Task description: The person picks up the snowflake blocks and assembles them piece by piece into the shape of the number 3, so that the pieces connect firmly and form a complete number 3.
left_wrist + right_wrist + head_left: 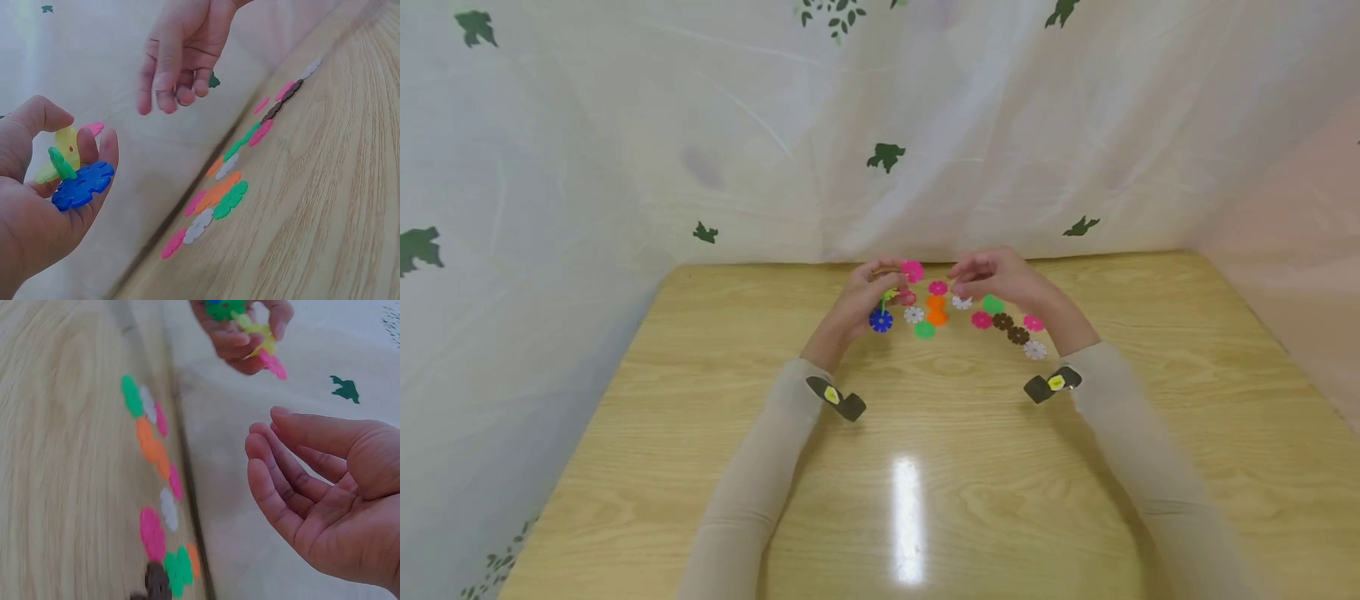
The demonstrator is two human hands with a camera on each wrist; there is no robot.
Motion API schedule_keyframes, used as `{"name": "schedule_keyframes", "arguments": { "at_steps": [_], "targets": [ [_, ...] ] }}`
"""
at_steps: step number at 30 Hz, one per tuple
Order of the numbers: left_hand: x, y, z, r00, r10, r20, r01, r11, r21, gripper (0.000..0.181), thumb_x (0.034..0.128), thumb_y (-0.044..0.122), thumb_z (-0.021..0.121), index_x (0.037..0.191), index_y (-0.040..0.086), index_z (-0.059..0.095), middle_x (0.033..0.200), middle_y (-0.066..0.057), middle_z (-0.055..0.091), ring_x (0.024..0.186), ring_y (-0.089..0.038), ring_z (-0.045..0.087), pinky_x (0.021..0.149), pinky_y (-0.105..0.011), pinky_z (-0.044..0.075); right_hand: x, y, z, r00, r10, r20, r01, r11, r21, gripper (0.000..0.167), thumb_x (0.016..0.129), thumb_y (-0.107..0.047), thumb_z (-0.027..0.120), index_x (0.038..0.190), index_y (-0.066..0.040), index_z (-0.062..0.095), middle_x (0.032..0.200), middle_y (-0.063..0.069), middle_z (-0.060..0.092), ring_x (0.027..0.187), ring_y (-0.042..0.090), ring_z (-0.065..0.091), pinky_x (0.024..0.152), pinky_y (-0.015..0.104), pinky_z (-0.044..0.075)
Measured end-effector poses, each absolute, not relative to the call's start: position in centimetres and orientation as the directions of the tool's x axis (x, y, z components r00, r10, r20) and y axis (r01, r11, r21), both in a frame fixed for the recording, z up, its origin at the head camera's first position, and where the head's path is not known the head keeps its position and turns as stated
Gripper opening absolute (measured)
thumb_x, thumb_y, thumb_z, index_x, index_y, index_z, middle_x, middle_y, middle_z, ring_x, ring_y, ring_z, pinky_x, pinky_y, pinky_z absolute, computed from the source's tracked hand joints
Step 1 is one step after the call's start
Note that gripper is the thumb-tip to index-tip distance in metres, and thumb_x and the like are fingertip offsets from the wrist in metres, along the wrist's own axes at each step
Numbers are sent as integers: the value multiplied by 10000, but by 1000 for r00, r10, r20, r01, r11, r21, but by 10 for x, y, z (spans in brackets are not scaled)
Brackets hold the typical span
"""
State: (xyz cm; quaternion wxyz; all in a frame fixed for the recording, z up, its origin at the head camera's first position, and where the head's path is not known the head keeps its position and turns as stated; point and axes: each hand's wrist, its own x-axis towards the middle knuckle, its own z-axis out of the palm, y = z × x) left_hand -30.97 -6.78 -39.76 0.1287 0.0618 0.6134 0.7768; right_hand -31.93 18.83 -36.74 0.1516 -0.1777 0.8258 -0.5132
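Observation:
My left hand (853, 305) holds a small cluster of joined plastic snowflake discs above the far part of the table. In the left wrist view the cluster shows a blue disc (84, 186), a green disc (60, 164) standing on edge, a yellow disc (67, 147) and a pink disc (94, 128). Fingers and thumb curl around these pieces, hiding parts of them. To the right of the cluster, my right hand (1009, 278) hovers over the loose discs with its fingers loosely bent. Nothing shows between its fingertips in the right wrist view.
Loose discs lie along the back of the wooden table (880, 517), among them orange ones (937, 317), a white one (913, 315), a green one (925, 331) and brown ones (1018, 335). A pale curtain (760, 167) with leaf-green prints hangs behind the table's back edge.

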Motion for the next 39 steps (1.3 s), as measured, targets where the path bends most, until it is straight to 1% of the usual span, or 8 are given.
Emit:
{"name": "schedule_keyframes", "arguments": {
  "at_steps": [5,7,13,21,27,30,34,39],
  "targets": [
    [-310,-68,-397,-961,272,-57,-117,-212,970,201,984,7,588,1180,49,604,1006,-41,656,878,-198,672,1109,-569,474,-321,201,-371,-852,-519,-73,-247,521,-817,310,947,-49,703,1221,89,658,1063,207,739,978,304,704,866,283,603],
    [-310,-69,-397,-960,275,-55,-118,-219,969,205,983,3,587,1180,54,605,1006,-42,662,876,-203,680,1109,-576,467,-322,207,-374,-835,-546,-70,-298,554,-777,282,934,-19,708,1192,90,673,1046,225,734,967,310,695,856,271,604],
    [-310,-70,-398,-957,288,-44,-119,-247,962,216,971,-18,579,1172,57,608,1005,-46,666,908,-206,669,1121,-611,434,-323,218,-385,-811,-578,-88,-372,626,-685,245,892,-3,754,1126,52,706,1056,203,738,963,289,684,871,310,598],
    [-310,-71,-399,-957,289,-33,-101,-224,969,211,972,-21,579,1157,74,616,993,-29,669,890,-157,662,1124,-627,430,-323,222,-392,-799,-597,-77,-407,630,-661,251,862,38,766,1107,52,716,1095,205,729,987,323,672,905,427,575],
    [-311,-72,-399,-956,293,-30,-93,-203,975,216,983,-2,593,1187,65,618,1040,-25,667,934,-178,665,1104,-594,465,-327,221,-395,-793,-601,-101,-414,653,-634,275,842,15,796,1112,7,739,1107,171,721,1018,311,654,909,428,563],
    [-312,-73,-399,-955,297,-26,-88,-199,976,242,986,3,598,1223,49,613,1065,-29,672,946,-184,679,1092,-582,475,-327,220,-395,-789,-604,-109,-421,661,-621,275,841,18,796,1110,-6,746,1114,165,717,1031,312,650,927,460,560],
    [-313,-73,-400,-950,310,-16,-86,-212,974,277,988,-5,596,1263,30,604,1058,-46,689,916,-215,704,1099,-616,448,-328,218,-397,-786,-608,-109,-427,662,-616,264,842,34,788,1101,0,750,1104,171,709,1030,319,650,943,497,555],
    [-314,-73,-401,-944,331,-3,-83,-228,970,281,984,-18,594,1260,32,610,1038,-57,704,879,-258,714,1107,-645,422,-329,217,-401,-782,-615,-106,-439,663,-606,254,839,50,782,1088,10,754,1083,164,708,1006,304,653,936,485,565]
  ]
}}
